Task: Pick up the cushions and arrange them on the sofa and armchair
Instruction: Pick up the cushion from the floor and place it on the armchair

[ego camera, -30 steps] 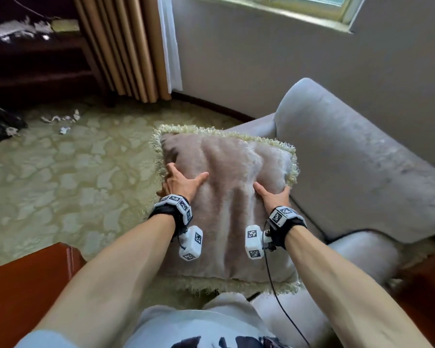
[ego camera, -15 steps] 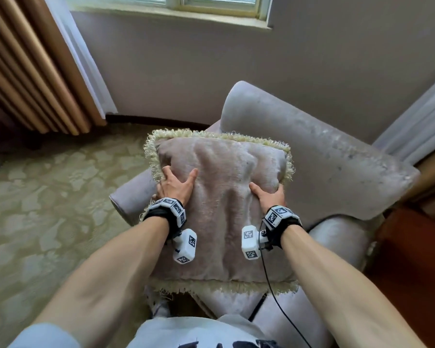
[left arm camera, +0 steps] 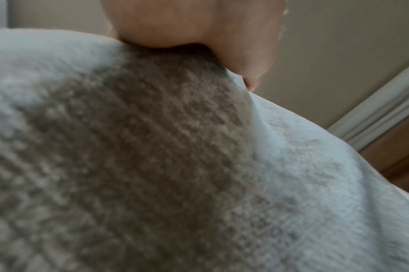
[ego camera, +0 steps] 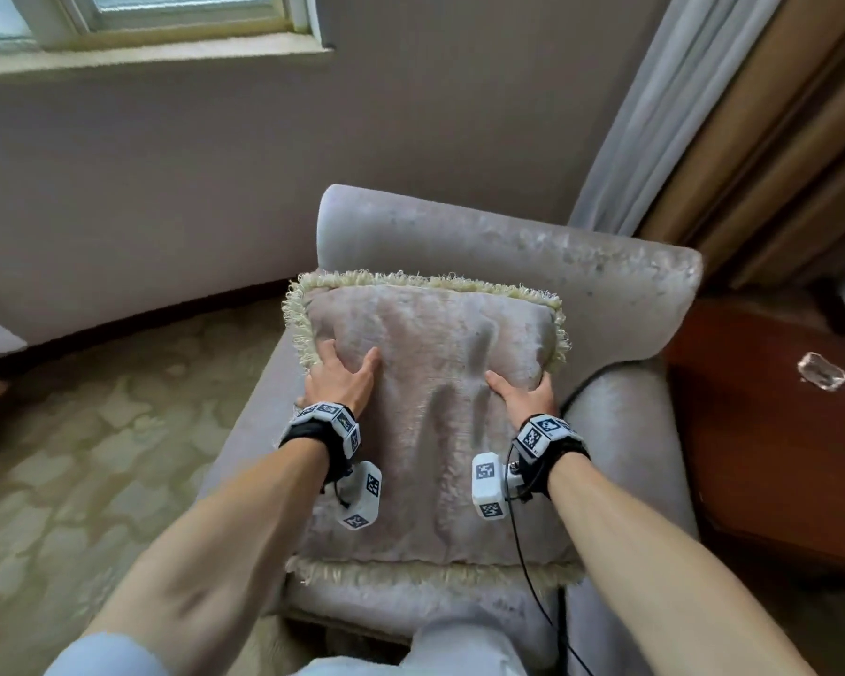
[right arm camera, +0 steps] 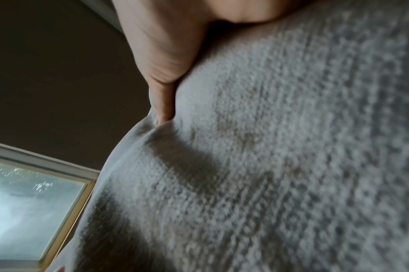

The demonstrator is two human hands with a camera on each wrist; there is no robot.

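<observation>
While I've got the fringed cushion [ego camera: 430, 407] over the grey armchair [ego camera: 532, 265] seat, left hand [ego camera: 340, 378] and right hand [ego camera: 525, 395] each grip a side, thumbs in front.

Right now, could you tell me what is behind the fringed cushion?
Behind the cushion rises the grey armchair backrest. Both hands, left and right, grip its sides. The seat beneath is mostly covered.
</observation>
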